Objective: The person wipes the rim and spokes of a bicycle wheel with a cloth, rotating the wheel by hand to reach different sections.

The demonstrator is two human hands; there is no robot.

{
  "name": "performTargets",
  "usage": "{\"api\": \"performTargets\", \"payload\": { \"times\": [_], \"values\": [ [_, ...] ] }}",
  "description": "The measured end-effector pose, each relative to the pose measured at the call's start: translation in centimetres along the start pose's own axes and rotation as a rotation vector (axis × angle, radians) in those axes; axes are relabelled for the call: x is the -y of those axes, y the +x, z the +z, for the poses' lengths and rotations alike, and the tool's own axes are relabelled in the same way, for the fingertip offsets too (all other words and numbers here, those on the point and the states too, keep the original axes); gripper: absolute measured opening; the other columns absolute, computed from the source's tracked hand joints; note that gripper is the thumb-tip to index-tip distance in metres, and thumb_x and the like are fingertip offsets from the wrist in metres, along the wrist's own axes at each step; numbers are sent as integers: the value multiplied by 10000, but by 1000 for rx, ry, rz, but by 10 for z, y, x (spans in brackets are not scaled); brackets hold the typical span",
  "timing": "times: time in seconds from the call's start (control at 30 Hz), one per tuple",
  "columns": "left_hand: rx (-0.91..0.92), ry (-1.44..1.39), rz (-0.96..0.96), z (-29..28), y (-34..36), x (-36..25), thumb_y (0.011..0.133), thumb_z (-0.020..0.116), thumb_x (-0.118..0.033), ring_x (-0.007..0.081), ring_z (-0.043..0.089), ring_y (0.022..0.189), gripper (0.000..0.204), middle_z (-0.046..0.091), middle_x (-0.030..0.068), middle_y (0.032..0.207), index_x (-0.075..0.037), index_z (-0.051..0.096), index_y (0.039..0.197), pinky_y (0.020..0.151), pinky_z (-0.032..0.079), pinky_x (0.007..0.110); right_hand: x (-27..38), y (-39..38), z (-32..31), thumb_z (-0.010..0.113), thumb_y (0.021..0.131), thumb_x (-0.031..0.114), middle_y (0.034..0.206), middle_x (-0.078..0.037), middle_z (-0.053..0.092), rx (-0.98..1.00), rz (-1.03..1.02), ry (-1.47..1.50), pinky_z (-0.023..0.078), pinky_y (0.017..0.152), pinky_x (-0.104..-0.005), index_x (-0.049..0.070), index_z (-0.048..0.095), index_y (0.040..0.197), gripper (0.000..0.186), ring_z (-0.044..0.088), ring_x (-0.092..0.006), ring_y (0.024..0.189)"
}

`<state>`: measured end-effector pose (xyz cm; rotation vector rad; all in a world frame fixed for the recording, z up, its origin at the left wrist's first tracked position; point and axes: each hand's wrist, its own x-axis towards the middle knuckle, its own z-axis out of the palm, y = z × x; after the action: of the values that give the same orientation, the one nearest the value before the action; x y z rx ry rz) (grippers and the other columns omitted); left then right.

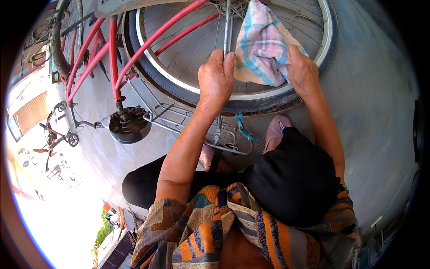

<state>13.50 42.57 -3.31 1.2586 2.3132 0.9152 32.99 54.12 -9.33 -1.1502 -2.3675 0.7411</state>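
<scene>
A bicycle with a pinkish-red frame point(154, 36) lies on its side in front of me. My left hand point(217, 80) is closed around a silver metal rod point(227, 28) that runs across the spoked wheel point(207, 95) and down toward the rear rack point(166, 113). In my right hand point(303, 71) is a bunched plaid cloth point(264, 44), pink, white and blue. It hangs over the wheel's spokes and rim, just right of the rod. The fingers of my right hand are partly hidden behind the cloth.
The black saddle point(131, 129) with its springs sits left of the rack. A blue cord point(242, 127) is tied at the rack's end, beside my pink shoe point(277, 130). More bicycle parts point(56, 136) lie at the far left. Grey floor point(367, 103) stretches to the right.
</scene>
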Motion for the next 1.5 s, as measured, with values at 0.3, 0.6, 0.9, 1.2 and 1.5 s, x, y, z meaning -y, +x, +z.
{"api": "performTargets", "payload": {
  "times": [0.3,0.6,0.9,1.2,1.5],
  "values": [
    [-5,-60,39,1,-1,3,964,613,-229,457,626,680,217,616,230,679,-23,589,900,602,476,515,-18,-40,-9,535,902,-6,852,-202,602,-160,-85,151,475,764,-440,-7,599,1218,322,596,-390,851],
    [402,111,248,-53,1,22,1025,564,-241,215,642,681,322,636,161,777,12,615,1218,670,527,350,-28,7,-59,630,961,100,1149,-85,663,-850,243,965,480,881,-311,-57,653,1166,259,592,-147,1016],
    [807,757,437,-136,-15,44,887,686,-112,324,655,916,264,662,157,920,-5,616,1117,823,535,416,-21,-5,-64,621,972,112,1187,-133,650,-736,340,1046,471,931,-313,-103,634,1194,310,609,-190,1054],
    [656,664,462,-146,-45,71,826,725,-99,307,630,981,340,657,123,1045,-9,608,1131,839,513,402,31,23,-20,653,939,98,969,3,646,-365,188,1041,445,768,-213,-57,668,1164,273,542,-64,865],
    [452,500,423,-153,-8,94,890,658,-106,350,641,966,243,659,163,959,10,633,1102,840,529,435,69,25,-48,658,950,106,990,-9,661,-327,118,924,457,771,-207,-56,660,1184,284,567,-62,877]
  ]
}}
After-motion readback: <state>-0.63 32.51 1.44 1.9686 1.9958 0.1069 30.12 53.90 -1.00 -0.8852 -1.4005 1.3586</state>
